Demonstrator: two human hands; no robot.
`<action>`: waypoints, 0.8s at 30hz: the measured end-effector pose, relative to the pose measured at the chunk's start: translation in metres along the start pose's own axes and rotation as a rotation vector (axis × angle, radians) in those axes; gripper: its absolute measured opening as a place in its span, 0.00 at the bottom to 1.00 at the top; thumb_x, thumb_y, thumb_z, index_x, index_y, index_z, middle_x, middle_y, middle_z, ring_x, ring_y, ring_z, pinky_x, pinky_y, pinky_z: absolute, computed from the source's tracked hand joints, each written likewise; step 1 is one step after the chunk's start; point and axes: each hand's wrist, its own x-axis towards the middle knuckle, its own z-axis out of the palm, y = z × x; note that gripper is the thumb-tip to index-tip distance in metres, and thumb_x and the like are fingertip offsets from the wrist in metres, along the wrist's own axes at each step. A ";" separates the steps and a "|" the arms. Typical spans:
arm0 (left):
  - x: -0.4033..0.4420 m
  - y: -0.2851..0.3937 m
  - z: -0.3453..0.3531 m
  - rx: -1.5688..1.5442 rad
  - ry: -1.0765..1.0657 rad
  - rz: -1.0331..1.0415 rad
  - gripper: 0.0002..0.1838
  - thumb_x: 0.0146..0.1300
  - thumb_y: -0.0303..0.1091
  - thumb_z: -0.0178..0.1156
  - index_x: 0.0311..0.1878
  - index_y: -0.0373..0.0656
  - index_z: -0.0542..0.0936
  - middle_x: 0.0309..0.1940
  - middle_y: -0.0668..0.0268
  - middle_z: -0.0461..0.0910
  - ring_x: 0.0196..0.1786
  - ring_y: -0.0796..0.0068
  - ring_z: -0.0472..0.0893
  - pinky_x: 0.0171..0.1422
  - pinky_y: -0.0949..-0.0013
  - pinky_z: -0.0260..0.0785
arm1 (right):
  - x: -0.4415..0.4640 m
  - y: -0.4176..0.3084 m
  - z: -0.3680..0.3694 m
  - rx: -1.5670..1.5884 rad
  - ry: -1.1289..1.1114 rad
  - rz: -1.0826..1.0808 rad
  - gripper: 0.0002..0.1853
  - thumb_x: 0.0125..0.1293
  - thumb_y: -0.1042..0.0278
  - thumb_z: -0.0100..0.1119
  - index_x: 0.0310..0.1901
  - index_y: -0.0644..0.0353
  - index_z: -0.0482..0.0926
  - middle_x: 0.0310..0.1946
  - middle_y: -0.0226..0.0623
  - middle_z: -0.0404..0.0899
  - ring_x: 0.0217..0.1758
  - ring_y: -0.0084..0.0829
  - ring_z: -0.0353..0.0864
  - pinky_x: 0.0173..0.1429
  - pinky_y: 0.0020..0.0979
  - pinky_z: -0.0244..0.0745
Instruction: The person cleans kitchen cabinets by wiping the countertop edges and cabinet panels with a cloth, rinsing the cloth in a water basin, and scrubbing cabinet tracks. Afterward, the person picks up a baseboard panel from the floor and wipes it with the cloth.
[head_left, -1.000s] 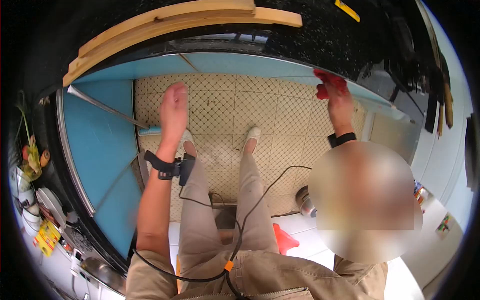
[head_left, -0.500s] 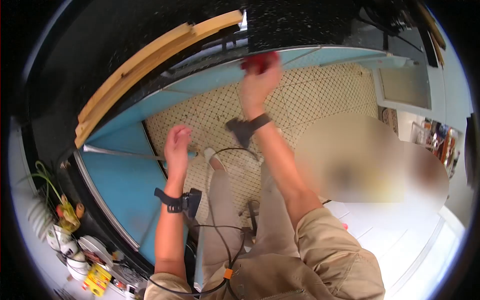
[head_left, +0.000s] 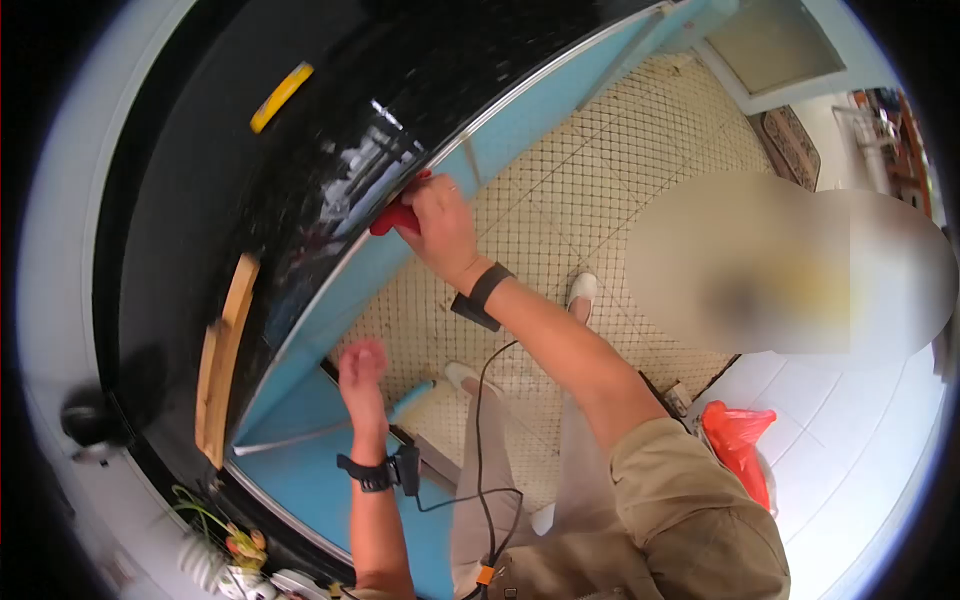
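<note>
My right hand [head_left: 440, 225] grips a red cloth [head_left: 397, 217] at the front edge of the black countertop [head_left: 330, 110]. Part of the cloth is hidden under the fingers, and it touches the edge. My left hand [head_left: 362, 372] hangs over the floor beside the blue cabinet front, blurred, its fingers loosely bent, with nothing seen in it. A black band with a small box is strapped around each wrist.
Wooden strips [head_left: 225, 360] lie along the counter's left part, with a yellow narrow object [head_left: 281, 97] farther back. A blue cabinet door [head_left: 300, 465] stands at lower left. A red plastic bag [head_left: 738, 440] sits at right; a cable hangs before my body.
My view has turned and shifted along the counter. The red cloth in my right hand now lies against the counter edge. The yellow object and red bag have come into view.
</note>
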 end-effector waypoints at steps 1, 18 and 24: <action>0.000 -0.001 0.013 -0.022 0.010 -0.059 0.13 0.75 0.37 0.53 0.54 0.40 0.75 0.47 0.65 0.80 0.51 0.74 0.79 0.58 0.66 0.73 | 0.008 0.012 -0.010 0.025 0.000 0.029 0.24 0.41 0.74 0.73 0.43 0.60 0.74 0.41 0.46 0.74 0.48 0.53 0.71 0.52 0.47 0.71; 0.045 0.151 0.289 0.121 -0.118 0.028 0.15 0.76 0.37 0.51 0.56 0.37 0.74 0.49 0.62 0.78 0.55 0.70 0.79 0.62 0.63 0.73 | 0.168 0.219 -0.166 -0.038 0.357 0.514 0.15 0.56 0.76 0.61 0.46 0.63 0.71 0.38 0.50 0.73 0.43 0.52 0.75 0.47 0.44 0.73; 0.051 0.156 0.290 0.191 -0.228 0.041 0.17 0.76 0.39 0.53 0.58 0.36 0.73 0.51 0.61 0.78 0.55 0.69 0.79 0.64 0.62 0.72 | 0.240 0.262 -0.209 0.042 0.780 0.715 0.09 0.62 0.74 0.60 0.41 0.65 0.72 0.33 0.47 0.74 0.38 0.49 0.76 0.46 0.44 0.72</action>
